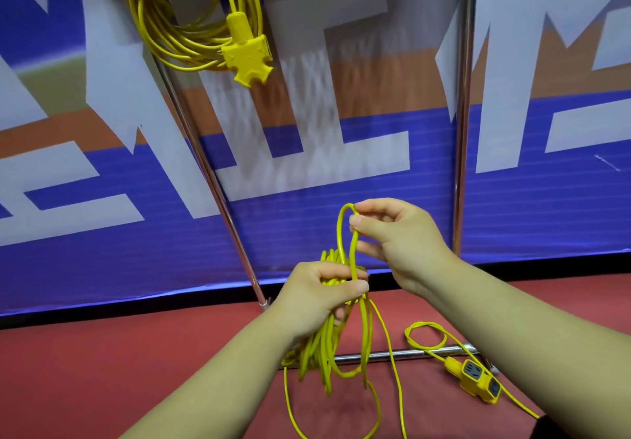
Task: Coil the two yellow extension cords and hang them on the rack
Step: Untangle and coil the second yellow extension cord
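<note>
My left hand (317, 291) grips the coiled cord (317, 346); right hand (392, 237) pinches a loop (338, 233) standing at twelve o'clock above that fist. Its free end, the socket block (478, 377), lies on the floor (170, 370) at four o'clock, nearer my right.

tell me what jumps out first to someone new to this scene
Centre frame, the left hand grips a bundle of yellow cord while the right hand pinches a loop above it. A yellow coil hangs top left; a socket block lies on the floor, lower right.
</note>
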Demonstrator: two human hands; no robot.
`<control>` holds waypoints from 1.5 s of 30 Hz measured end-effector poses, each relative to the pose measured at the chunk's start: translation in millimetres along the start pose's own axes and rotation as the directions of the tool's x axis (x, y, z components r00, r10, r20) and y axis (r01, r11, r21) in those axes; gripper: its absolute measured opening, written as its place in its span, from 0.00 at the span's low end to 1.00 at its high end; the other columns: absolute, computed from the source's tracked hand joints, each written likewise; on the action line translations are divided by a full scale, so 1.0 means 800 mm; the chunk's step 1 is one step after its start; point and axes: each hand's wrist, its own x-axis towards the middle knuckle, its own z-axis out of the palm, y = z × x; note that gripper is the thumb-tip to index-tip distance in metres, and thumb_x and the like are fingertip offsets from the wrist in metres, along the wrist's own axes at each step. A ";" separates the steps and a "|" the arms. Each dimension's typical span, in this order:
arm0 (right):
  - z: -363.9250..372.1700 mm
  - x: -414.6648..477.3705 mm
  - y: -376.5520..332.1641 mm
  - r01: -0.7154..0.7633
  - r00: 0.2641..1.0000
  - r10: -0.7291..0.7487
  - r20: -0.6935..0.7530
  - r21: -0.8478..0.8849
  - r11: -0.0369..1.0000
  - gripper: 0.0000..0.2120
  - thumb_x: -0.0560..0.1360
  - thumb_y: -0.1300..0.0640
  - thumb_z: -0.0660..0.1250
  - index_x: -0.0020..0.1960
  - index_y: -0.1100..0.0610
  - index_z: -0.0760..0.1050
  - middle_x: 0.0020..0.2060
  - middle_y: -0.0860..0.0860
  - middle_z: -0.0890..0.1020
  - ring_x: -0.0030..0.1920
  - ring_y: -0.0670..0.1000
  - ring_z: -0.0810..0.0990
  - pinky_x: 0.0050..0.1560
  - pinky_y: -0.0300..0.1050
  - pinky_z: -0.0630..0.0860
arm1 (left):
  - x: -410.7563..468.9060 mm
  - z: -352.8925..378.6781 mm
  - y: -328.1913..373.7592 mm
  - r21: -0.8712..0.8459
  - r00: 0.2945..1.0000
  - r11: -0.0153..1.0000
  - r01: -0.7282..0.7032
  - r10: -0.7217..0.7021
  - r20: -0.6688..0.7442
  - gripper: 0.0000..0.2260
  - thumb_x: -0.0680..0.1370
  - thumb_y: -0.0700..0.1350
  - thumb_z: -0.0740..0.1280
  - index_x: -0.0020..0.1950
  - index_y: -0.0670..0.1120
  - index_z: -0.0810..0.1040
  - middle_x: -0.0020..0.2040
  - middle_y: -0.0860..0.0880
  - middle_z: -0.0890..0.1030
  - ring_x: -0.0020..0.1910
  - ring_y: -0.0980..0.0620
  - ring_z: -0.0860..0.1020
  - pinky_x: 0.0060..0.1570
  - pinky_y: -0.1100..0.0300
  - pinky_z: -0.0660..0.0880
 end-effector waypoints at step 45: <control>-0.026 0.036 0.104 -0.098 0.994 -0.003 -0.112 -0.878 0.469 0.05 0.74 0.61 0.66 0.44 0.51 0.77 0.38 0.50 0.81 0.36 0.51 0.78 0.34 0.41 0.71 | -0.029 -0.145 -0.011 -0.347 0.912 0.938 -0.008 -0.136 -0.386 0.12 0.78 0.36 0.69 0.61 0.44 0.81 0.35 0.42 0.71 0.24 0.52 0.69 0.25 0.62 0.69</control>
